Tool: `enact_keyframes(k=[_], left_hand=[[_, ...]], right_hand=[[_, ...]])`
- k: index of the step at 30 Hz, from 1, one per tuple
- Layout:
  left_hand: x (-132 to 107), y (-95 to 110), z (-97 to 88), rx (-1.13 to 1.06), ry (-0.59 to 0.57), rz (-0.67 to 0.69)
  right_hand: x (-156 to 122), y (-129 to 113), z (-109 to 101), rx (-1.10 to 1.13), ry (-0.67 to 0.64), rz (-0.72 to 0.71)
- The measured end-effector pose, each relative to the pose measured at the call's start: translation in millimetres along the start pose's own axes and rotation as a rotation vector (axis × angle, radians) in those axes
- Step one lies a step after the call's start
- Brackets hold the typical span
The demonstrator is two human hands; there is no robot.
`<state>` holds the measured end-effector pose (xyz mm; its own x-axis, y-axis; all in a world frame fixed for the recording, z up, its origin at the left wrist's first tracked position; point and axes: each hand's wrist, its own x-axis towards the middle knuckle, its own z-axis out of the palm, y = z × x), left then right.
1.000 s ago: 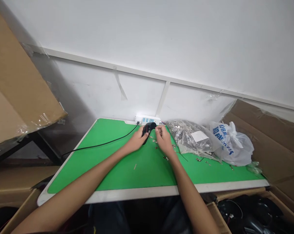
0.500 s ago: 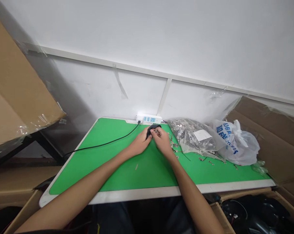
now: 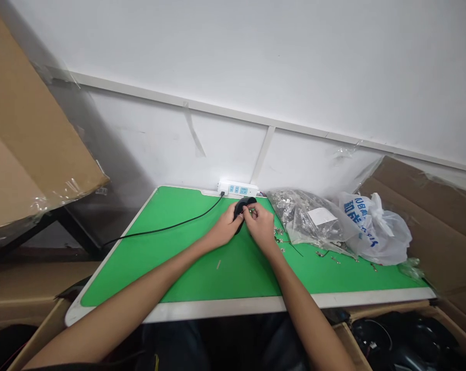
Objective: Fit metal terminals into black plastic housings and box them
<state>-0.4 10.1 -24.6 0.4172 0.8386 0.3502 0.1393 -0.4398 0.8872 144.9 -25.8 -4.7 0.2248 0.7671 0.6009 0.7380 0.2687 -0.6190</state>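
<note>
"Where is the black part (image 3: 238, 208)?"

"Just on the near side of the power strip (image 3: 238, 189), between the two hands. It's dark and curved (its inner side is mostly hidden by the fingers, so I can't make out the details)."

"How does the left hand (image 3: 226, 225) stand?"

"Closed round the part's left side, fingers curled behind and thumb in front. It has a firm-looking hold."

"And the right hand (image 3: 261, 222)?"

"Its thumb and forefinger are nearly together at the part's right side, the other fingers bent. Whether they grip the part or some tiny piece, I cannot tell."

"What's around the strip?"

"A black cord (image 3: 171, 226) is plugged into its left end and runs off left across the green table top (image 3: 202, 278). Right of the strip lies a clear bag (image 3: 290, 211) full of small metal bits, with a white label (image 3: 321, 216) on it. Farther right of the strip sits a knotted white bag (image 3: 376, 234) with blue print."

"Any loose pieces?"

"Yes, small metal clips (image 3: 335, 260) lie scattered to the right of the strip and nearer the person, along the clear bag's near edge."
</note>
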Motion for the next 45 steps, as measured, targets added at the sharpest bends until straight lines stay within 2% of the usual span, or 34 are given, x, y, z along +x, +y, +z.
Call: enact_keyframes(k=[9, 12, 19, 26, 32, 45], left_hand=[[-1, 6, 0.5, -0.014, -0.054, 0.050], [-2, 8, 0.7, -0.018, -0.058, 0.029], [0, 3, 1.8, -0.029, -0.037, 0.014], [2, -1, 2.9, -0.042, -0.056, -0.073], [4, -9, 3.9, -0.084, -0.050, -0.084], [6, -13, 5.2, -0.098, -0.020, -0.067]], right_hand=[[-2, 0, -3, -0.096, -0.045, -0.044], [-2, -1, -4, -0.077, -0.041, -0.054], [-2, -3, -5, -0.040, -0.023, -0.065], [-3, 1, -2, -0.044, -0.009, -0.098], [-5, 1, -2, -0.100, -0.043, -0.118], [-3, 0, -4, -0.055, -0.032, -0.070]])
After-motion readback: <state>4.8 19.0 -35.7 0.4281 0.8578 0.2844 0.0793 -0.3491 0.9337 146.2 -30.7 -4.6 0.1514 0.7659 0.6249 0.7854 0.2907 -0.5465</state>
